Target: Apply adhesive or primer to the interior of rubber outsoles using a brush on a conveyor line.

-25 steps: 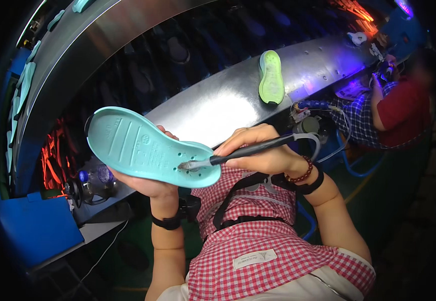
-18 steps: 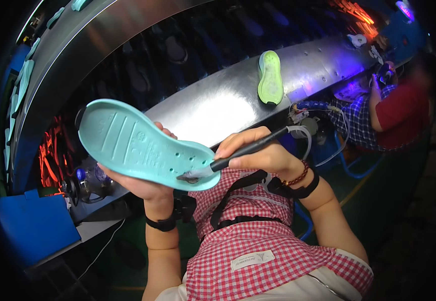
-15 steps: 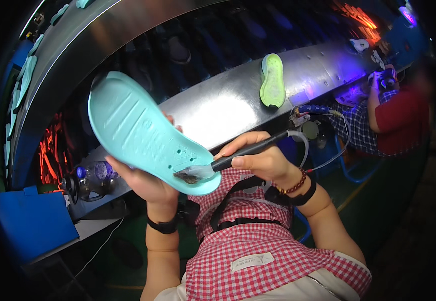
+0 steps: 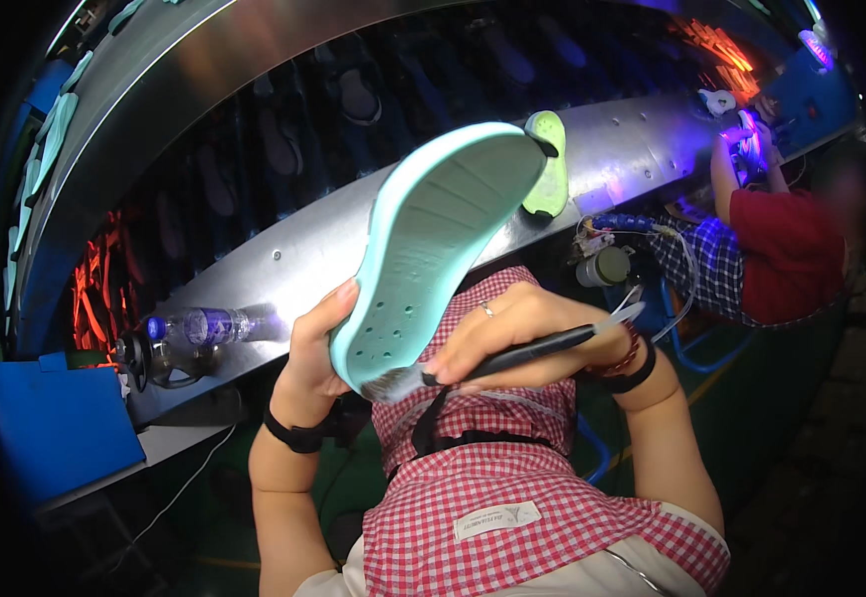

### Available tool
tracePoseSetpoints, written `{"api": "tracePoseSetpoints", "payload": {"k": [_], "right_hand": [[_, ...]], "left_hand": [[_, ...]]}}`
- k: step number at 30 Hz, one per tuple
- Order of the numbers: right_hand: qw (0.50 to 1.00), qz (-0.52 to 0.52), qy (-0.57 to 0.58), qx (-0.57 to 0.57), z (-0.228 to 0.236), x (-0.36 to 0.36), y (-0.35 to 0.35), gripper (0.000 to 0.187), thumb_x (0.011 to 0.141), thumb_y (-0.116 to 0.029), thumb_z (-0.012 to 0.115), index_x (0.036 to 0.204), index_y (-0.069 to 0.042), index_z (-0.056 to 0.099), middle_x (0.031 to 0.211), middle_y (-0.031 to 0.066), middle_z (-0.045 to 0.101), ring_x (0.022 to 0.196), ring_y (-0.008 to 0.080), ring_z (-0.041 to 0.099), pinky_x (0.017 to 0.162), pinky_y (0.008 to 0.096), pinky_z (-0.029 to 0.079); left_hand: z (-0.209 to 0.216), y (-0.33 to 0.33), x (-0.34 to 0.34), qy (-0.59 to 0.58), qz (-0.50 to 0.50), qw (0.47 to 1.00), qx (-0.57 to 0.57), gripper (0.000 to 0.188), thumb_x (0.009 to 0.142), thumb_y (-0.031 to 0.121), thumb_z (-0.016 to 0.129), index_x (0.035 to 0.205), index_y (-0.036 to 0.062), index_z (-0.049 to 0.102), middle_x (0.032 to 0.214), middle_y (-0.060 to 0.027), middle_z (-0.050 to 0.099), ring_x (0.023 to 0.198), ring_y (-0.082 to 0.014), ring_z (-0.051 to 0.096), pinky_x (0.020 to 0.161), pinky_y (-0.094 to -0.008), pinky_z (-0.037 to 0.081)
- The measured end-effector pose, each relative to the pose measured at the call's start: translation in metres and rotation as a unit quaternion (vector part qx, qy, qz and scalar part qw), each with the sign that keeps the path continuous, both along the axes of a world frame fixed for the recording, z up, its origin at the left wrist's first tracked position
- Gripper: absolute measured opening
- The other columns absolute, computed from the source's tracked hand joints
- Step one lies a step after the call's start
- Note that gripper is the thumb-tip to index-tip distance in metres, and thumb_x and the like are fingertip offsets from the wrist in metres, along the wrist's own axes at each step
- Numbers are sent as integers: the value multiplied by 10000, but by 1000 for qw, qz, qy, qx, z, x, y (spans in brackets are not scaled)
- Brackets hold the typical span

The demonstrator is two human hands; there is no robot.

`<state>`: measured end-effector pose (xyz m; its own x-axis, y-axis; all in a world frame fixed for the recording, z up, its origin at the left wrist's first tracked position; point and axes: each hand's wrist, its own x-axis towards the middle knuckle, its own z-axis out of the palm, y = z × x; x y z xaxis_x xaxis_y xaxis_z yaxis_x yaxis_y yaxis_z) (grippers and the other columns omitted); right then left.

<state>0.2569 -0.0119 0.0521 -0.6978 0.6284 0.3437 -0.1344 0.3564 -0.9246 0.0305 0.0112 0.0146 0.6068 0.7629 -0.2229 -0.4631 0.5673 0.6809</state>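
Observation:
A light turquoise shoe sole (image 4: 443, 214) is held up in front of me, tilted, its broad end pointing away to the upper right. My left hand (image 4: 315, 338) grips it along the left side near the narrow, close end, where several small holes show. My right hand (image 4: 522, 333) is closed round the black handle of a brush (image 4: 527, 353) with a thin clear tube at its back end. The brush's bristles touch the rim of the sole's near end.
On the metal ledge (image 4: 303, 239) lies a yellow-green sole (image 4: 549, 164), partly behind mine. Bottles (image 4: 204, 326) stand at the left. Beyond runs a dark conveyor (image 4: 284, 139) carrying soles. A co-worker in a red top (image 4: 786, 244) sits at the right, near a round container (image 4: 607, 267).
The sole has swung right and tipped, its broad end now at the upper right. The brush has moved from the inner surface to the near rim.

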Motion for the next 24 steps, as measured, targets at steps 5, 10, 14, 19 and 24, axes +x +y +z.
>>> {"api": "tracePoseSetpoints", "payload": {"k": [5, 10, 14, 19, 24], "right_hand": [[998, 42, -16, 42, 15, 19, 11, 179, 744, -39, 638, 917, 8, 628, 935, 143, 651, 854, 262, 637, 738, 322, 503], [985, 100, -128, 55, 26, 28, 20, 145, 756, -41, 624, 896, -3, 628, 945, 148, 648, 866, 261, 633, 750, 325, 498], [996, -4, -58, 71, 19, 28, 22, 193, 709, 15, 670, 901, 11, 655, 933, 164, 652, 897, 257, 639, 787, 319, 514], [996, 3, -73, 41, 8, 40, 15, 212, 714, 11, 676, 925, 7, 651, 932, 155, 654, 883, 258, 642, 787, 309, 512], [996, -90, -4, 5, -11, 24, 13, 190, 714, 32, 673, 902, 16, 649, 928, 156, 655, 878, 254, 644, 791, 308, 517]], "left_hand": [[10, 0, -7, 30, -97, 992, -71, 543, 844, 311, 460, 1229, -70, 418, 1117, -199, 542, 978, -239, 568, 824, -333, 461], [10, -3, -6, 143, -123, 982, -5, 604, 833, 360, 474, 1249, -71, 404, 1142, -194, 535, 992, -248, 557, 854, -327, 440], [7, -8, -23, 115, -78, 989, -57, 634, 788, 393, 474, 1216, -74, 444, 1107, -194, 560, 941, -243, 574, 816, -324, 455], [0, -8, -48, 100, -26, 993, -49, 609, 772, 385, 484, 1164, -81, 485, 1007, -198, 599, 832, -259, 605, 739, -315, 485], [11, -22, -49, 130, 109, 985, -42, 710, 701, 501, 473, 1103, -84, 509, 865, -254, 594, 601, -333, 618, 432, -399, 530]]}}
